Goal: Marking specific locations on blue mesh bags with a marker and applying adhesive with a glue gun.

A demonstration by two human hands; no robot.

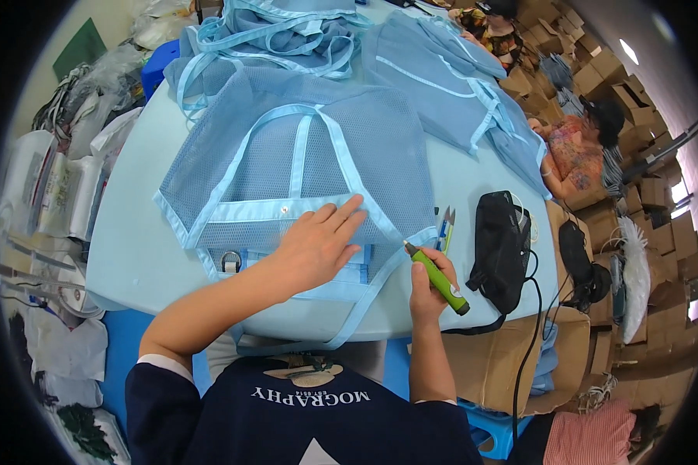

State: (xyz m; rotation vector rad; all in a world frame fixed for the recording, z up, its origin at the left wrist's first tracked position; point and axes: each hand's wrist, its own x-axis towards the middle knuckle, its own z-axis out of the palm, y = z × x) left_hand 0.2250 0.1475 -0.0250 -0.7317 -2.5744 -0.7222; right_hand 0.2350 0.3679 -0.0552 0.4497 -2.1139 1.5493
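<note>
A light-blue mesh bag [384,147] with shiny pale-blue binding lies spread on the table in front of me. My left hand [314,248] rests flat on its horizontal band [248,211], fingers stretched out. A small round snap [285,209] shows on that band, left of the fingers. In my right hand [428,298] is a green pen-shaped tool [440,277] with a black end. Its pale tip points up and left at the bag's right corner; whether it touches the trim I cannot tell. Near the front, a metal ring [230,262] sits on a strap.
More blue mesh pieces [287,46] are heaped at the far side of the table [124,232], others spread far right. A black pouch [498,240] with a cable and several pens [447,225] lie to my right. Co-workers [578,155] sit along the right, among cardboard boxes [512,360].
</note>
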